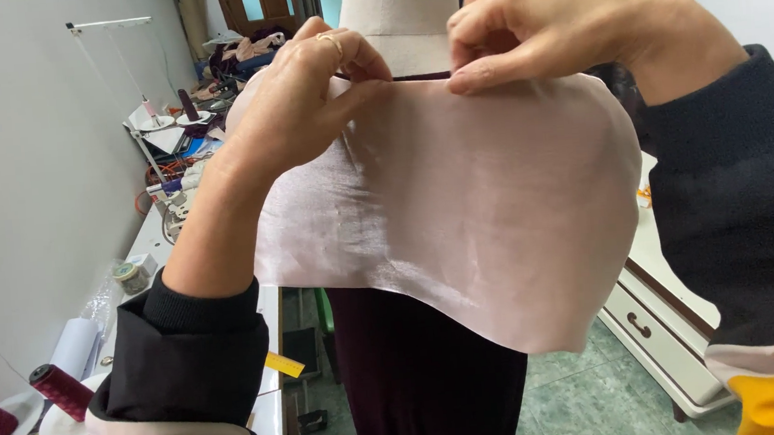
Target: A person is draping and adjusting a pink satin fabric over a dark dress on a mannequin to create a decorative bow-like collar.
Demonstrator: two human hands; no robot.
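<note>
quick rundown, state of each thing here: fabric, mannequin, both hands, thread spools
pink fabric: draped over the mannequin's chest, pinched at its top edge, lower edge hanging free
mannequin: upright, dark cloth on its lower body
left hand: pinching the fabric's top edge
right hand: pinching the same edge, beside the left
maroon thread spools: lying tilted on white stands

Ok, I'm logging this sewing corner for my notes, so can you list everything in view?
Sheer pale pink fabric piece: one, draped over the mannequin's shoulders.
Beige dress-form mannequin: one, centre, wearing a dark maroon garment.
Maroon thread cones: two, bottom left on white stands.
White worktable: one, along the left wall, cluttered.
White drawer cabinet: one, lower right.
Green tiled floor: below.
Left hand: wears a gold ring, pinching the fabric's top edge.
Right hand: pinching the same edge at the neck.
</note>
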